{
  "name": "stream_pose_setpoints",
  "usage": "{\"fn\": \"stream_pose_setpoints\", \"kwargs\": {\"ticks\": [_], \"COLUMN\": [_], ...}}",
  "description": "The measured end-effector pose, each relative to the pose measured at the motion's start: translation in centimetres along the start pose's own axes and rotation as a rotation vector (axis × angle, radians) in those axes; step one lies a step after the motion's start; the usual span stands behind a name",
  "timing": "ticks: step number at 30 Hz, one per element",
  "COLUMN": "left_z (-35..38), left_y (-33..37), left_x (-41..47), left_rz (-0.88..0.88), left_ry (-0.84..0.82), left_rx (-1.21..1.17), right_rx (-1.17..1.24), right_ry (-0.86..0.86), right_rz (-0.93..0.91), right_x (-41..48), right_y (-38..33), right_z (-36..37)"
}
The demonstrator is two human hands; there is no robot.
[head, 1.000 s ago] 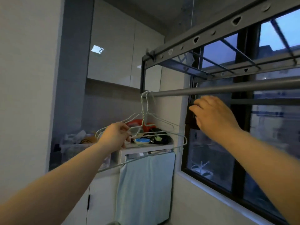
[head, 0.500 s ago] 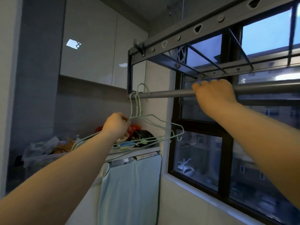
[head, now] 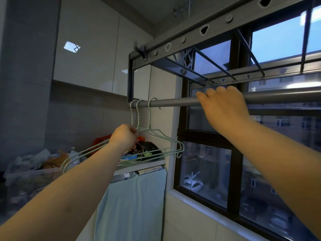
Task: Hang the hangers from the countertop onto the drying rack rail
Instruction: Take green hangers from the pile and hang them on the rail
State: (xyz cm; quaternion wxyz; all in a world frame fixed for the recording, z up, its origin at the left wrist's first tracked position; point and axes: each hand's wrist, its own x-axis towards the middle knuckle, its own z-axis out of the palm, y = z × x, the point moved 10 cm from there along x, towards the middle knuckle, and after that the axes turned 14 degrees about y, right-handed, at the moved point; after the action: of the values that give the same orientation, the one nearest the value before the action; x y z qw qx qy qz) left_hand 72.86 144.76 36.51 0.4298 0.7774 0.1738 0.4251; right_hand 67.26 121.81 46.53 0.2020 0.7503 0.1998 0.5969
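Your left hand (head: 125,137) is clenched on the hangers (head: 156,146) just under their necks; three hooks sit over the rail (head: 175,102) near its left end. Your right hand (head: 223,106) grips the rail, further right, well apart from the hooks.

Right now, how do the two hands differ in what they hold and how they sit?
The left hand is low, closed in a grip on the hangers just under their twisted necks; the right hand is higher, fingers draped over the rail. The left hand is under the rail's end, where three hooks sit; the right hand is farther along, toward the window. Both are bare and raised.
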Motion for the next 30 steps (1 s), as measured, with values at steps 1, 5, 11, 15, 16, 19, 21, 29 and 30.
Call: {"fn": "stream_pose_setpoints", "kwargs": {"ticks": [1, 5, 11, 15, 16, 19, 21, 29, 30], "left_z": [0.1, -0.1, -0.3, -0.6, -0.7, -0.8, -0.8, -2.0, -2.2], "left_y": [-0.2, -0.3, -0.4, -0.3, -0.3, -0.3, -0.3, 1.2, 1.5], "left_x": [0.1, 0.0, 0.0, -0.1, -0.2, -0.2, -0.2, -1.2, -1.5], "left_rz": [-0.017, -0.009, 0.002, 0.002, 0.004, 0.010, 0.025, 0.156, 0.172], "left_ry": [-0.001, 0.012, 0.028, 0.043, 0.044, 0.045, 0.044, 0.063, 0.075], "left_rx": [-0.019, -0.005, 0.025, 0.049, 0.055, 0.070, 0.090, 0.244, 0.254], "right_rx": [-0.015, -0.167, -0.085, -0.057, -0.054, -0.049, -0.046, 0.008, 0.014], "right_ry": [-0.003, 0.087, -0.018, -0.008, -0.006, -0.008, -0.005, 0.005, 0.022], "right_rz": [-0.021, -0.051, -0.060, -0.059, -0.057, -0.056, -0.056, -0.019, -0.013], "right_x": [-0.4, -1.6, -2.0, -2.0, -2.0, -2.0, -2.0, -2.3, -2.4], "right_y": [-0.2, -0.6, -0.7, -0.8, -0.8, -0.8, -0.7, -0.5, -0.5], "right_z": [0.3, -0.3, 0.1, -0.2, -0.2, -0.3, -0.4, -0.5, -0.5]}}
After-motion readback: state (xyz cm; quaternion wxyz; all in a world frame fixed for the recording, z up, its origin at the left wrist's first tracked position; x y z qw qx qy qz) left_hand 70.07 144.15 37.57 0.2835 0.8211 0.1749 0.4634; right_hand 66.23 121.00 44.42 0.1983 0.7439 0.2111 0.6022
